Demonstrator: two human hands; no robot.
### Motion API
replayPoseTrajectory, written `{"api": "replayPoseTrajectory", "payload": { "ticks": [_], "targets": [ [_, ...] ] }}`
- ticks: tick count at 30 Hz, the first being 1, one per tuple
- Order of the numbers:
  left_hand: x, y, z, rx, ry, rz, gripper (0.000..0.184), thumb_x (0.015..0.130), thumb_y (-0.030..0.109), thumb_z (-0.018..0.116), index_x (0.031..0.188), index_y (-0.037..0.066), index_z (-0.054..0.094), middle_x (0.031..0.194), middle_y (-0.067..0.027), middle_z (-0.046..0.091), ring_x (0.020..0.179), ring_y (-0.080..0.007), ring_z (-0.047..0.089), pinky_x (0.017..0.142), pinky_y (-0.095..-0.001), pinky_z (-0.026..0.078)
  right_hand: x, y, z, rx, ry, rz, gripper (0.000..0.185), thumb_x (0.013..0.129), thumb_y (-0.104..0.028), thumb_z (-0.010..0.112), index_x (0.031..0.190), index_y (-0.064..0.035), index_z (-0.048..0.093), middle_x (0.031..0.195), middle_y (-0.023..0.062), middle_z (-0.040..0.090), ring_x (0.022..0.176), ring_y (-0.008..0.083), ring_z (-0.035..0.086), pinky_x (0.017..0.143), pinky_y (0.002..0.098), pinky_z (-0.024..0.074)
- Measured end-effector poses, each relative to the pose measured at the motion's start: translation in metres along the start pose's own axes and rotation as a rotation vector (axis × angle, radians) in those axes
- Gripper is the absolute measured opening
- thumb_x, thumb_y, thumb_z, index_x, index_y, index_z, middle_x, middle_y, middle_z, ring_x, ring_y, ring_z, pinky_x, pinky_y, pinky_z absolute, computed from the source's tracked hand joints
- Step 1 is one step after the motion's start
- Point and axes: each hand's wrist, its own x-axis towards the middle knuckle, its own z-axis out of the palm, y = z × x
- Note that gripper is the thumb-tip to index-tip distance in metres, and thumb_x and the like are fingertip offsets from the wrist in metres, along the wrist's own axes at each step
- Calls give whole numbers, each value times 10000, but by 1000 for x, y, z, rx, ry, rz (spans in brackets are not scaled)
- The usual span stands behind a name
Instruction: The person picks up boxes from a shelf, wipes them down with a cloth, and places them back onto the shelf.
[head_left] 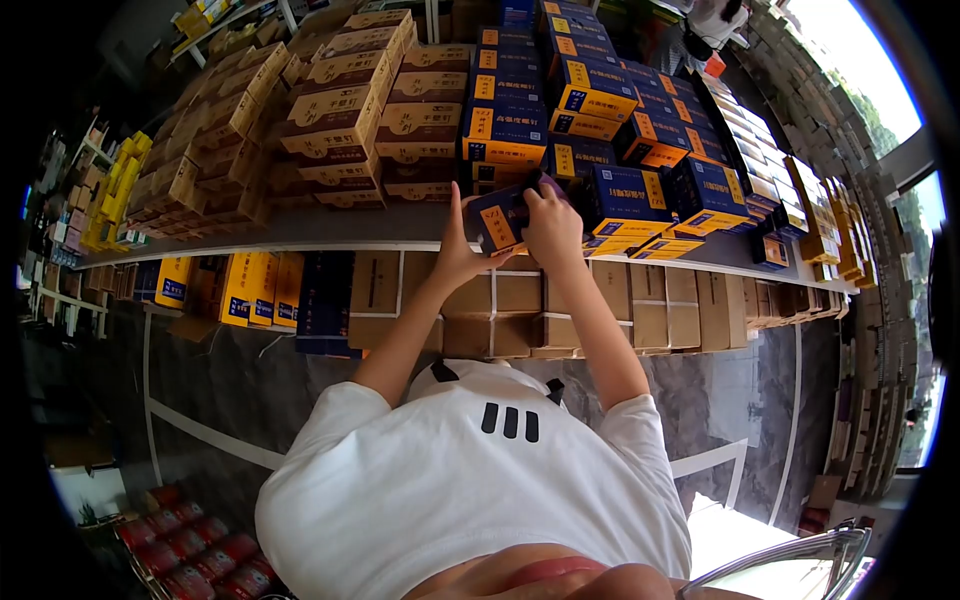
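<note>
A dark blue and orange screw box (pixel 496 222) is held in front of the shelf edge. My left hand (pixel 462 258) supports it from the left and below, thumb pointing up beside it and fingers running underneath. Over the box's right part, my right hand (pixel 553 228) is closed with its fingers bent. A dark purple, cloth-like piece (pixel 546 184) shows at its fingertips, against the box; most of it is hidden by the hand. Just behind the hands rises a stack of similar blue and orange boxes (pixel 505 120).
Brown cartons (pixel 335 110) are stacked at the left on the grey shelf (pixel 330 228). More blue boxes (pixel 628 195) stand close on the right. Large taped cartons (pixel 590 305) line the space below. Red cans (pixel 190 550) stand lower left. Another person (pixel 712 25) is at the far right.
</note>
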Motion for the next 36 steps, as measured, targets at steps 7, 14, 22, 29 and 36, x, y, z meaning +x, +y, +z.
{"api": "replayPoseTrajectory", "payload": {
  "ticks": [7,14,22,29,36],
  "targets": [
    [-1,6,-4,-67,-55,-140,1397,593,181,896,1502,76,-159,1301,-203,473,1179,-313,514,1007,-398,415,1,-42,8,273,-79,-229,249,662,-47,663,910,-70,642,925,106,617,799,288,661,654,361,548],
    [4,9,-3,20,-32,-70,1402,619,242,905,1501,101,-175,1326,-185,465,1224,-321,487,1064,-440,366,20,1,3,-4,-106,-30,188,720,-74,675,903,-59,634,870,116,627,759,273,676,612,348,559],
    [3,21,-12,25,-50,-118,1429,610,244,906,1484,97,-215,1266,-217,542,1139,-329,574,967,-403,463,9,-34,-7,353,-308,-294,361,626,-46,677,986,-32,661,977,117,650,852,334,645,731,398,531],
    [4,10,-6,9,-27,-71,1449,588,213,913,1484,107,-220,1351,-219,454,1207,-335,515,1026,-423,411,12,-13,1,231,-181,-207,285,650,-64,697,934,-49,674,928,98,662,806,302,665,673,381,543],
    [7,12,-8,-11,-47,-31,1456,563,217,916,1488,83,-199,1329,-235,459,1172,-335,535,1001,-404,440,8,-28,-5,327,-158,-228,300,668,-61,664,968,-56,663,985,104,660,844,313,661,716,389,553]
  ]
}}
